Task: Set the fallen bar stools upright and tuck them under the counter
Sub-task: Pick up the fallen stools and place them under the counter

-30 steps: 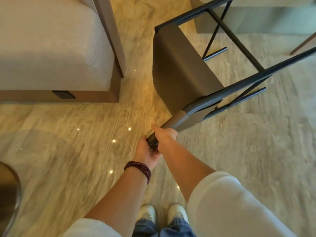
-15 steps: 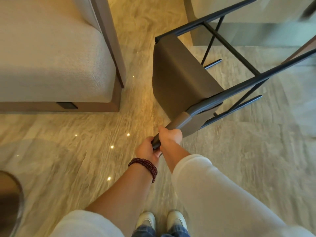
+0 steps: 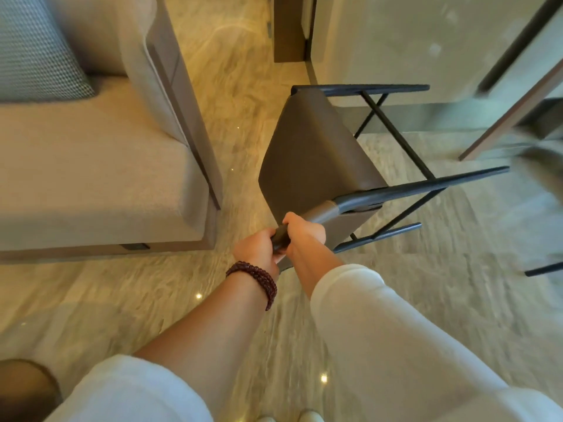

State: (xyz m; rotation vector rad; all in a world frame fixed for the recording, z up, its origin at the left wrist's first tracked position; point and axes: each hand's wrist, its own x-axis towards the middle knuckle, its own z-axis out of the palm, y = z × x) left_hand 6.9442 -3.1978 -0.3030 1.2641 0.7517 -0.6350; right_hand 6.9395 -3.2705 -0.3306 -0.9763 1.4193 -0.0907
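Left grip [image 3: 257, 249] and right grip [image 3: 304, 233] are both clenched round the dark rail [image 3: 280, 239] at the near end of the stool [image 3: 304, 153]. The grips sit side by side on the rail and touch, with the left grip nearer the person. A bead bracelet [image 3: 256, 278] is on the left wrist.

The stool is tilted, not upright. Its brown seat faces left of the grips, and its dark legs [image 3: 426, 185] extend right of and beyond the grips. Contact between legs and floor [image 3: 426, 300] cannot be determined.

The counter [image 3: 396, 41] stands beyond the stool, ahead and right of the grips. The stool is in front of it, not tucked under.

A sofa [image 3: 91, 178] stands left of the grips.
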